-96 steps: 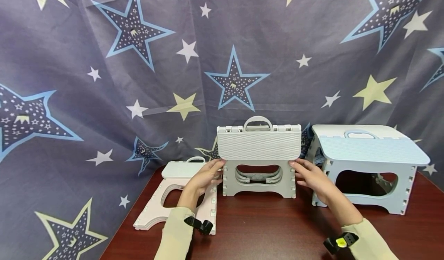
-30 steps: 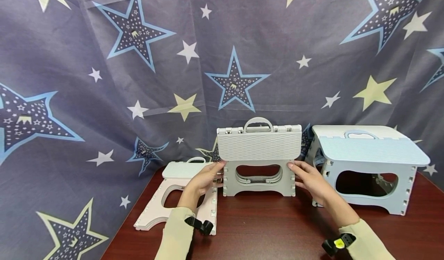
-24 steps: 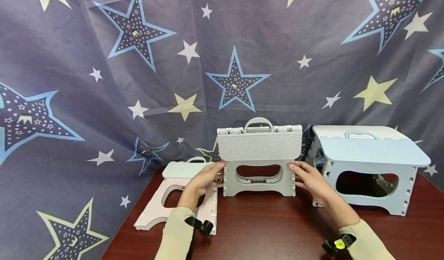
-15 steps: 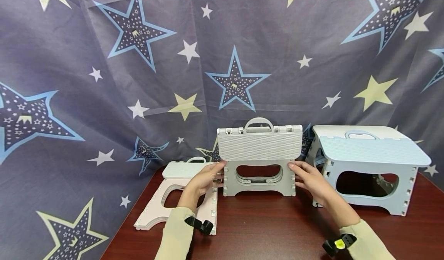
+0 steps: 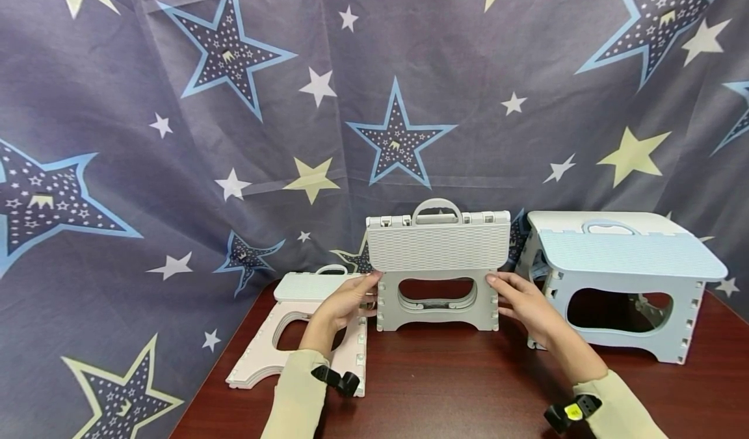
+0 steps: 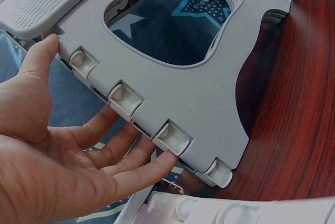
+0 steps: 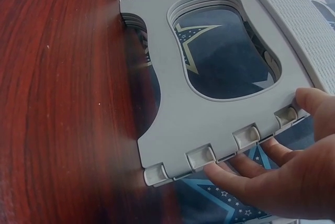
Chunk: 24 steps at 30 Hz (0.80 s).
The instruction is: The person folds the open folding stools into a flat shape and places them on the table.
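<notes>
A grey folding stool (image 5: pixel 437 249) stands upright, folded flat, near the back of the table, its carry handle at the top. My left hand (image 5: pixel 344 301) holds its left edge, and my right hand (image 5: pixel 529 309) holds its right edge. In the left wrist view the thumb presses near the seat's corner, with the other fingers along the hinged side of the leg panel (image 6: pixel 220 93). The right wrist view shows a similar hold, its thumb on the face of the panel (image 7: pixel 220 122) and fingertips at the hinge slots.
A pink and white folding stool (image 5: pixel 263 345) lies folded on the left, partly under my left forearm. To the right stands an unfolded blue stool (image 5: pixel 626 257). A star-patterned cloth (image 5: pixel 445 55) hangs behind the dark red table (image 5: pixel 433 387).
Compared with about three seconds ago, the grey stool's layers sit closer together in its opening, and my right hand has shifted slightly inward. Over the last second nothing visibly moves.
</notes>
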Motion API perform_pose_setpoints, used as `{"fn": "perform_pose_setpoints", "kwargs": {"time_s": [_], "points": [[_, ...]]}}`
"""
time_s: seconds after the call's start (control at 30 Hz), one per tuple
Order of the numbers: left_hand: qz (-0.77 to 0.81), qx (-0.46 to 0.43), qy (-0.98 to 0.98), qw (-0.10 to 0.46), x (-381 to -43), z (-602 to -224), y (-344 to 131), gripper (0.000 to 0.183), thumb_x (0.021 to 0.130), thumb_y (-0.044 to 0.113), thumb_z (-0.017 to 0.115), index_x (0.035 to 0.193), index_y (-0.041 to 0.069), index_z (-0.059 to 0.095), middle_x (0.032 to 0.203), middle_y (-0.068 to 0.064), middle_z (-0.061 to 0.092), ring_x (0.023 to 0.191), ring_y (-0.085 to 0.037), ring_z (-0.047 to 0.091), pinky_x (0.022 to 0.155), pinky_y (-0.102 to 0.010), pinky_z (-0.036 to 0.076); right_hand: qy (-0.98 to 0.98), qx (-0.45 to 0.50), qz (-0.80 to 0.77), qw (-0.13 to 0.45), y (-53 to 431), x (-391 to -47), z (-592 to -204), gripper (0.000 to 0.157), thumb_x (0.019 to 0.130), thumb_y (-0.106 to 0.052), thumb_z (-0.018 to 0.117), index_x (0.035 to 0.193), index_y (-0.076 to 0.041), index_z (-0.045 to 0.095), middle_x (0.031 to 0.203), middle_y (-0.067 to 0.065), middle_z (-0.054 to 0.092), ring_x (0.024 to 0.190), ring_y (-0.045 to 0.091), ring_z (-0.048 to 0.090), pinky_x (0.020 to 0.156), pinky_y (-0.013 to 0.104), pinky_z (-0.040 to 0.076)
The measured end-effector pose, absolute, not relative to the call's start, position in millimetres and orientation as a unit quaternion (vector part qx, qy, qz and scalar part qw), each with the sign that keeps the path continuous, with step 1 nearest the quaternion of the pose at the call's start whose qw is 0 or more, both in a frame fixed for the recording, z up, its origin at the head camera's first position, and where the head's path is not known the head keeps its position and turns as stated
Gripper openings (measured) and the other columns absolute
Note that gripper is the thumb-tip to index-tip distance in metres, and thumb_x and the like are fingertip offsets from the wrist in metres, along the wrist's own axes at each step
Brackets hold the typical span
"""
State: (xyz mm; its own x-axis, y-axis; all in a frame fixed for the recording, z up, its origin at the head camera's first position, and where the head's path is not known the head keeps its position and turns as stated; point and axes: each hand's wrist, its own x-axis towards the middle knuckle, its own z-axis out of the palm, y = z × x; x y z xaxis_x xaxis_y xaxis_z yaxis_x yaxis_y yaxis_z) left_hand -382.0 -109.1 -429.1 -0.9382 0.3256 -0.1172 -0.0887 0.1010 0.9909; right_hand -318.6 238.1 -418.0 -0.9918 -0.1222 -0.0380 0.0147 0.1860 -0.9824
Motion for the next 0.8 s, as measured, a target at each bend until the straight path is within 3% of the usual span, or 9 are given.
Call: {"fn": "perform_pose_setpoints", "kwargs": {"time_s": [0.23,0.53,0.8], "points": [[0.662,0.078,0.728,0.159,-382.3,-429.3,-108.1,0.061,0.105,0.039,0.051,0.147,-0.005,0.043,0.126,-0.02,0.058,0.124,-0.038,0.057,0.104,-0.055,0.052,0.77,-0.034,-0.635,0.053,239.4,-318.2,-418.5,0.068,0.107,-0.047,0.049,0.151,0.002,0.036,0.153,0.025,0.042,0.134,0.033,0.052,0.11,0.046,0.048],[0.661,0.084,0.727,0.163,-382.3,-429.2,-109.7,0.06,0.107,0.041,0.049,0.146,-0.005,0.044,0.121,-0.016,0.059,0.121,-0.035,0.059,0.104,-0.054,0.052,0.771,-0.029,-0.634,0.052,239.8,-318.6,-418.3,0.07,0.106,-0.051,0.048,0.151,0.002,0.036,0.15,0.024,0.045,0.134,0.033,0.052,0.111,0.048,0.047],[0.657,0.101,0.73,0.163,-380.7,-428.4,-110.9,0.063,0.108,0.04,0.047,0.151,-0.005,0.038,0.135,-0.025,0.053,0.128,-0.041,0.055,0.105,-0.057,0.051,0.776,-0.03,-0.629,0.05,239.4,-319.3,-419.1,0.074,0.107,-0.052,0.042,0.153,0.004,0.031,0.147,0.028,0.047,0.128,0.03,0.056,0.109,0.048,0.048]]}}
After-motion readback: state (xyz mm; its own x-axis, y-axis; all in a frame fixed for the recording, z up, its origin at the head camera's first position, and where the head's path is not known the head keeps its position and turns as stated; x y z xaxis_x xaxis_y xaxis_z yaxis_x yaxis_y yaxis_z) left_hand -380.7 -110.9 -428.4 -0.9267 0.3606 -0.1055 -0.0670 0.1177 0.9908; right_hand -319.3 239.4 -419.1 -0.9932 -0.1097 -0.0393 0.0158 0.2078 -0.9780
